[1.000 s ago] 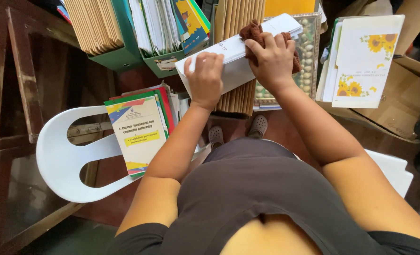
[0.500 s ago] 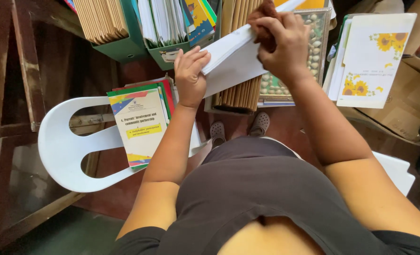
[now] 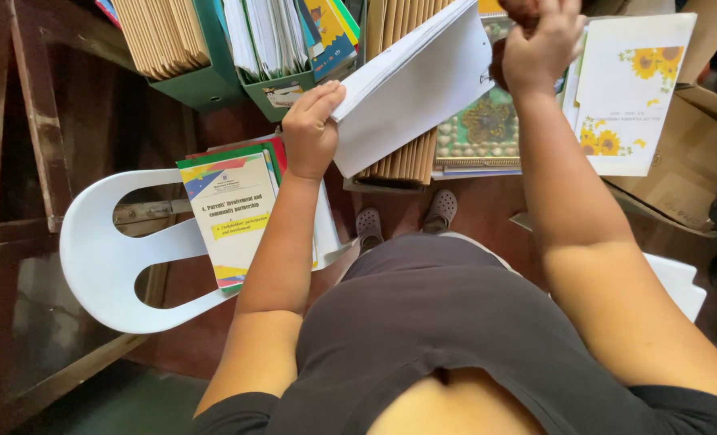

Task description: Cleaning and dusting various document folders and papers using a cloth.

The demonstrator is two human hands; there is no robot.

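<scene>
My left hand (image 3: 311,130) grips the near end of a thick white bound stack of papers (image 3: 413,93), held tilted up and away from me. At the top of the view my right hand (image 3: 540,44) is closed on a dark red-brown cloth (image 3: 499,66), just past the far end of the white stack. Below the stack stands a row of upright brown folders (image 3: 403,161). A framed picture with a green patterned face (image 3: 479,133) lies beneath my right forearm.
A white plastic chair (image 3: 108,266) at left carries a pile of coloured booklets (image 3: 237,213). Green file boxes (image 3: 205,84) with folders and papers stand at the top. A booklet with sunflowers (image 3: 628,93) rests on a cardboard box (image 3: 689,173) at right. My shoes (image 3: 407,217) show on the floor.
My right hand has lifted the cloth off the white stack toward the top. My left hand has tilted the stack up, uncovering the framed picture.
</scene>
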